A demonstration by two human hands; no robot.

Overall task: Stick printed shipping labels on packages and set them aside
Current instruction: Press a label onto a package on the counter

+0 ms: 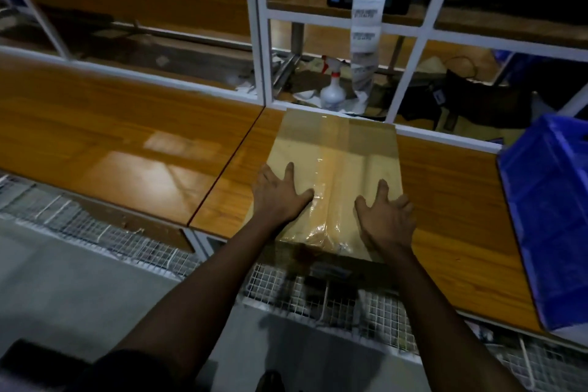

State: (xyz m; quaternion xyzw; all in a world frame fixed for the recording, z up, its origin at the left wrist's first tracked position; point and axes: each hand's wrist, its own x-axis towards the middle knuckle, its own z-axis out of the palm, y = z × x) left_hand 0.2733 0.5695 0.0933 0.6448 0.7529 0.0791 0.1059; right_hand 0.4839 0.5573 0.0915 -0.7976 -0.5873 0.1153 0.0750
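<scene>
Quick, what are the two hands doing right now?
Left hand: open, pressing flat on the cardboard box.
Right hand: open, resting on the same box.

Head view, down over workbench (127, 137), seemingly close.

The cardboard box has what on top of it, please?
Clear tape runs down its middle; the left hand and right hand rest either side. No label shows, though the palms cover parts.

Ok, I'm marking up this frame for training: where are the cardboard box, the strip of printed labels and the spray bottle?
cardboard box (337, 149), head view, taped top face.
strip of printed labels (367, 19), head view, upper middle of the hanging strip.
spray bottle (332, 94), head view, white body.
</scene>
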